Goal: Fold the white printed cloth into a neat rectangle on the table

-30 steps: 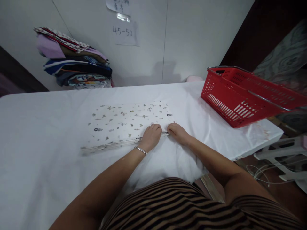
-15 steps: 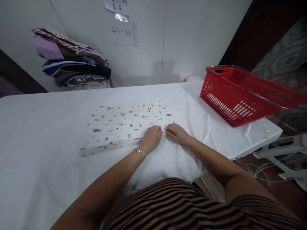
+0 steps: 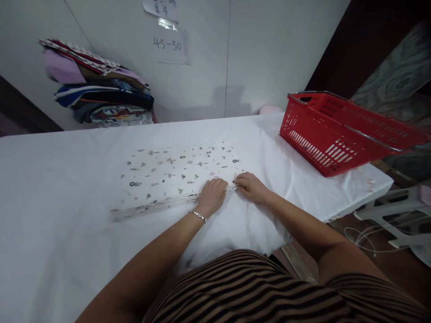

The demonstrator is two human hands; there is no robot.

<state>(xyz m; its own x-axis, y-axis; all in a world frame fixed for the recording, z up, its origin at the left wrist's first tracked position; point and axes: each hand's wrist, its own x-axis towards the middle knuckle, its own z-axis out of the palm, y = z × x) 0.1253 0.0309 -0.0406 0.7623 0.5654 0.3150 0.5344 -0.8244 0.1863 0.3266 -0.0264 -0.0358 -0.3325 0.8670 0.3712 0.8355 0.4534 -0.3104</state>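
A flat, folded white cloth with small printed motifs (image 3: 175,175) lies in a clear plastic bag on the white-covered table (image 3: 50,188). My left hand (image 3: 211,196), with a silver bracelet at the wrist, is curled and grips the near edge of the bag. Close beside it, my right hand (image 3: 251,186) pinches the same edge near the bag's right corner. The two hands almost touch.
A red plastic shopping basket (image 3: 340,130) with metal handles stands at the table's right end. A stack of folded fabrics (image 3: 97,92) rests against the wall at the back left. Paper notes (image 3: 170,42) are taped to the wall. White plastic furniture (image 3: 393,215) stands right of the table.
Both hands stay at the bag's near edge with only slight shifts of the fingers. The view has drifted a little to the right.
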